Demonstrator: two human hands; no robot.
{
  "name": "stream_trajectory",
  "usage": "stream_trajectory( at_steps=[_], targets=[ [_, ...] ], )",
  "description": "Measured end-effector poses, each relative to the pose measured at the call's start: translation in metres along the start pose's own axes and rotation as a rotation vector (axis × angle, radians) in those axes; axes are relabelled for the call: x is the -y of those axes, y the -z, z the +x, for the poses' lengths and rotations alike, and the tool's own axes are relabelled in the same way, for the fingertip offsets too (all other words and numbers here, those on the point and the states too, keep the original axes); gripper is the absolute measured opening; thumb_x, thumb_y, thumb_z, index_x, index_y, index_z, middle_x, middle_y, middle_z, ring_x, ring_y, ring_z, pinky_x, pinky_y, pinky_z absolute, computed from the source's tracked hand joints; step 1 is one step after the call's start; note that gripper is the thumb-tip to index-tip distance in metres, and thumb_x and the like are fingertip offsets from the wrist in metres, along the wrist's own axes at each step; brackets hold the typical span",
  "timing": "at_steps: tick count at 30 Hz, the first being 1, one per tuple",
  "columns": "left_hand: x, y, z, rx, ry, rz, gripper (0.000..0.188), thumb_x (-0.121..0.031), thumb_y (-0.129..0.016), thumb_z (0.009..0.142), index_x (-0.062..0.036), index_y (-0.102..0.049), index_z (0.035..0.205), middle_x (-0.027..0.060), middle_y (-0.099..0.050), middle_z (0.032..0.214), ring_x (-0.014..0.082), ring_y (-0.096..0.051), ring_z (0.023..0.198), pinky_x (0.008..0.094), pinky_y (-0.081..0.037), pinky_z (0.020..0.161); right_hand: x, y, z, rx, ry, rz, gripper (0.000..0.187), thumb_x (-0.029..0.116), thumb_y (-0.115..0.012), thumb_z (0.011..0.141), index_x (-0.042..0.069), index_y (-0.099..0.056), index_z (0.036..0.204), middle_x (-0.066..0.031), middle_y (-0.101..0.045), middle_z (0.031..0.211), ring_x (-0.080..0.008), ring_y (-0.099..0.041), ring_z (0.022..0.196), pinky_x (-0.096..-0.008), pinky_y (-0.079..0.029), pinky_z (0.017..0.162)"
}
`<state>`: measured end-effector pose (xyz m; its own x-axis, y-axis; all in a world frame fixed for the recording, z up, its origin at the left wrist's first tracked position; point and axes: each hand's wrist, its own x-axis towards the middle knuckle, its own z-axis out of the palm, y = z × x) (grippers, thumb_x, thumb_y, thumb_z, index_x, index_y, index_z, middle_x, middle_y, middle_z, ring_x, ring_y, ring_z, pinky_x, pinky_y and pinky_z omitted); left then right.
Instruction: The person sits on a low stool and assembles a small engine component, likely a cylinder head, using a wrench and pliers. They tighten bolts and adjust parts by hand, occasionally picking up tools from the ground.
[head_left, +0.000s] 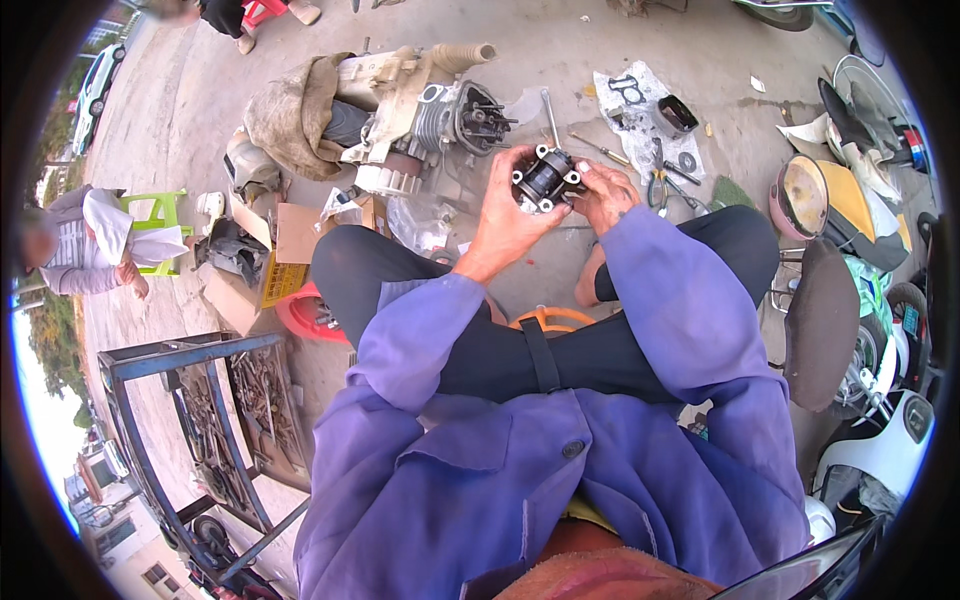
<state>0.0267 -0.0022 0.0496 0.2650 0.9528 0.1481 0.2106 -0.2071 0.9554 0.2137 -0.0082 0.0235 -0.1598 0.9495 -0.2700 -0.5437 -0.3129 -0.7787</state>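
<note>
Above my crossed legs, my left hand (505, 207) and my right hand (606, 194) are closed around a compact metal engine part (546, 179). It has a dark round middle and bright silver bolt bosses at its corners; its underside is hidden. The left fingers grip its left side, and the right fingers press on the opposite side. Just beyond, a long thin metal tool (551, 116) lies on the ground. A dismantled engine (425, 120) rests to the far left of my hands, its finned cylinder and upright studs showing. Pliers (657, 187) lie right of my right hand.
A white sheet (640, 80) carries a dark gasket (628, 91) and a black open cover (677, 115). Left are cardboard boxes (303, 232), a red basin (305, 312) and a blue metal rack (150, 365) of tools. A person (90, 235) sits beyond. Motorcycle parts (850, 200) crowd the right.
</note>
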Motion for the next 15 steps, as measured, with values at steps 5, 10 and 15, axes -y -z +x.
stream_trajectory(
  at_steps=[5,10,15],
  targets=[
    [0.006,0.001,0.005,0.007,-0.044,0.085,0.085,-0.006,-0.088,0.066,-0.0054,-0.043,0.138,0.0107,-0.048,0.131,0.0234,-0.05,0.126,0.0371,-0.05,0.101,-0.009,0.006,0.011,-0.014,0.023,0.089,0.041,0.02,-0.058,0.101,-0.008,-0.057,0.131,-0.0175,-0.064,0.125,-0.0265,-0.062,0.115,-0.0419,-0.051,0.099],
    [0.011,0.001,0.009,-0.004,-0.054,0.066,0.087,-0.008,-0.089,0.064,-0.0042,-0.044,0.138,0.01,-0.048,0.131,0.0244,-0.05,0.125,0.0365,-0.045,0.106,-0.003,0.002,0.014,-0.007,0.009,0.072,0.039,0.018,-0.057,0.102,-0.007,-0.057,0.132,-0.0167,-0.064,0.126,-0.0266,-0.064,0.114,-0.041,-0.051,0.101],
    [0.013,0.004,0.009,0.005,-0.069,0.059,0.087,-0.009,-0.09,0.063,-0.0031,-0.045,0.137,0.0117,-0.047,0.133,0.0257,-0.05,0.125,0.0367,-0.043,0.107,-0.004,-0.001,0.013,-0.073,0.005,0.01,0.037,0.016,-0.056,0.102,-0.006,-0.057,0.133,-0.0157,-0.065,0.125,-0.0267,-0.064,0.114,-0.041,-0.051,0.102]
  ],
)
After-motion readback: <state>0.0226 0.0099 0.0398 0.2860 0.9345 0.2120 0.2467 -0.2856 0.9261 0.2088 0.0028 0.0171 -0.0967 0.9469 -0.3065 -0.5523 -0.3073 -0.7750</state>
